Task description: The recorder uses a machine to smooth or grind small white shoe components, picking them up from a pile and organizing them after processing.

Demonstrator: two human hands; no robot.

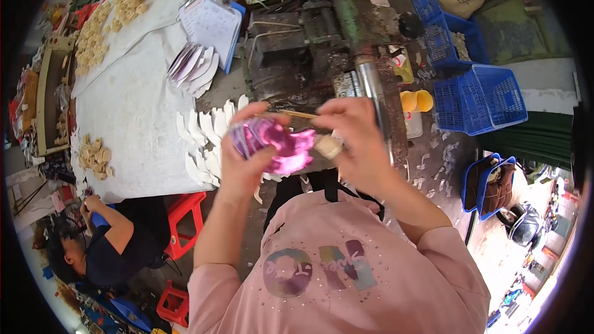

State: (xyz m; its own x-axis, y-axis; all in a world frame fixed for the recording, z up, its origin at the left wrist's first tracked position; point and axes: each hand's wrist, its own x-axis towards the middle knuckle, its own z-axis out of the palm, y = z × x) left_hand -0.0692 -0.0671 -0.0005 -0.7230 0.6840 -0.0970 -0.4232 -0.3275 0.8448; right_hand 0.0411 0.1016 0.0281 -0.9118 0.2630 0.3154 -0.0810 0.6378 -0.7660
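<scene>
My left hand (242, 158) is closed around a shiny purple and pink foil wrapper (281, 145), torn or spread at its right end. Beside that end, my right hand (356, 139) has its fingers bent round a small cream-coloured piece (328, 146). What kind of piece it is I cannot make out. Both hands are raised in front of my chest, over the near edge of the workbench. Below and left of my left hand, curved white pieces (201, 164) lie in rows on the table edge.
A dark, greasy machine (278, 55) with a metal cylinder (371, 83) stands ahead. Left is a white-covered table (133, 111) with heaps of beige pieces (96, 158) and a clipboard (213, 21). Blue crates (479, 102) stand right. A person (111, 241) sits lower left near a red stool (185, 226).
</scene>
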